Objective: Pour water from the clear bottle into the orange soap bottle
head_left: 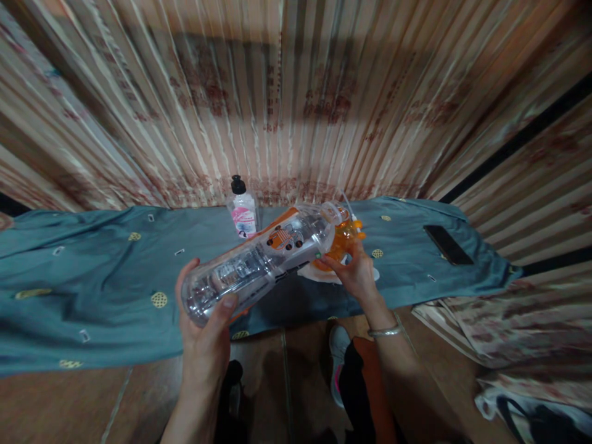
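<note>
My left hand [206, 327] is wrapped round the base of a large clear plastic bottle [250, 265] with an orange label. The bottle is tilted, its neck pointing up and right. My right hand [354, 268] is closed on an orange container [342, 237] right beside the bottle's neck; its shape is partly hidden by my fingers and the bottle. A thin clear tube or strip rises near the orange container. Under my right hand lies a whitish flat item [374, 272], mostly covered.
A pump-top bottle [244, 216] with a black cap and pink label stands behind the large bottle. A black phone [448, 245] lies at the right on the green cloth [106, 277]. Pleated curtains [296, 92] hang behind. A bag [541, 416] sits low at the right.
</note>
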`<state>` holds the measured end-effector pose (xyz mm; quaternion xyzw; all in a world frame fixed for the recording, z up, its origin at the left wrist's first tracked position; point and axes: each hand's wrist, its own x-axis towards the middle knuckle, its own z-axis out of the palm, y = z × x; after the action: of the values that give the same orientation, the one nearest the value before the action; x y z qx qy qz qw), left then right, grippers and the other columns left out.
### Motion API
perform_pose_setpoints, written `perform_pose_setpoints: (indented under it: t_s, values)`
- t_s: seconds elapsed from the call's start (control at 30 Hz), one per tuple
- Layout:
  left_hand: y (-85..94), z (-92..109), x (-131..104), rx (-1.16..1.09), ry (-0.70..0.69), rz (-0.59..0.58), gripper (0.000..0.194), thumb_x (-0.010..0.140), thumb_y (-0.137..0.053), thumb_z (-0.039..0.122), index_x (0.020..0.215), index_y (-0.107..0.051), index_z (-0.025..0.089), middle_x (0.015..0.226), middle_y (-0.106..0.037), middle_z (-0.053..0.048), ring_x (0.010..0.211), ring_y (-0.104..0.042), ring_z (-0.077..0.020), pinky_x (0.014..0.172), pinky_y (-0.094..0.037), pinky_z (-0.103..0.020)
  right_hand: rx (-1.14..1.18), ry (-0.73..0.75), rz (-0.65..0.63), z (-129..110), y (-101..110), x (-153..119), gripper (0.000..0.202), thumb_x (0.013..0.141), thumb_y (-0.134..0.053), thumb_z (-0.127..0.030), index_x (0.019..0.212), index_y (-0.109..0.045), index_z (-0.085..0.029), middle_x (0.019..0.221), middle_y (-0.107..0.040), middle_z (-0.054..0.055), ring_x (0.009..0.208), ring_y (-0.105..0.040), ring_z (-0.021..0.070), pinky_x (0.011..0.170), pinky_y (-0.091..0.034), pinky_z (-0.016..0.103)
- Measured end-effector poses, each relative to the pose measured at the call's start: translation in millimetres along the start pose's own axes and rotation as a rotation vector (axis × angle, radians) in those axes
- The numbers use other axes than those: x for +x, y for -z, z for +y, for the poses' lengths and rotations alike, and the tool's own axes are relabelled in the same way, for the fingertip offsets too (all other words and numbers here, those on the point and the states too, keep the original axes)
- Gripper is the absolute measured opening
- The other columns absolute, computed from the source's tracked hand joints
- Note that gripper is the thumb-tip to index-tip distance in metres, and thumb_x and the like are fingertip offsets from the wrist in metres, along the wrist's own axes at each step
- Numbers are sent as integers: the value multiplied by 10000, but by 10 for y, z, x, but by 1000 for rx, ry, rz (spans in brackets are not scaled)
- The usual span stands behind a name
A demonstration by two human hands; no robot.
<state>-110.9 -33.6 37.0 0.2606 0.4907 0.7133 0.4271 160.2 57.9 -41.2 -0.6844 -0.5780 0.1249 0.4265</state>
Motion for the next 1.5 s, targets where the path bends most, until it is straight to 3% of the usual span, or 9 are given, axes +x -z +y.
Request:
perform_pose_setpoints:
  t_s: [0.23,0.57,0.7,1.07,1.2,1.5]
  values:
    - [-14,12,-15,8,-5,14,914,622,-1040,409,1443,-643,353,1298,-703,-4,997,-676,-202,594,-592,-236,39,-4,-3,-20,9,-5,709,761,-882,-687,1257,-696,-216,1140,-867,175,1017,-842,410,828,-678,518]
    - [38,-63,29,9,-52,-10,910,649,-1033,418,1471,-648,344,1410,-706,-73,1078,-670,-237,654,-580,-237,40,-29,-5,-19,-2,-2,758,745,-906,-677,1295,-686,-204,1134,-867,173,1012,-840,408,864,-680,547]
    - [24,-44,17,-3,-40,9,881,642,-1032,390,1438,-658,346,1349,-679,-54,1042,-656,-222,622,-594,-229,46,-13,-10,-19,1,-4,704,765,-911,-656,1262,-697,-206,1131,-858,178,1016,-840,415,867,-682,560]
    - [11,-24,8,8,-38,11,877,625,-1029,395,1415,-650,353,1317,-709,-29,1010,-670,-221,629,-585,-246,34,17,14,18,-21,-4,777,768,-886,-750,1302,-684,-223,1135,-875,166,1014,-847,393,831,-671,487]
    - [5,-19,6,8,-42,11,863,624,-1037,411,1394,-651,351,1283,-724,-14,1039,-674,-221,709,-596,-269,23,-13,9,10,-24,-5,779,747,-903,-736,1276,-691,-205,1137,-870,182,1013,-845,406,845,-671,507]
    - [-33,0,-12,14,-41,-7,862,642,-1033,414,1405,-638,350,1281,-723,-9,1043,-668,-228,660,-587,-261,24,-25,-6,23,-7,2,762,729,-939,-678,1274,-682,-211,1147,-875,180,1035,-850,421,862,-675,515]
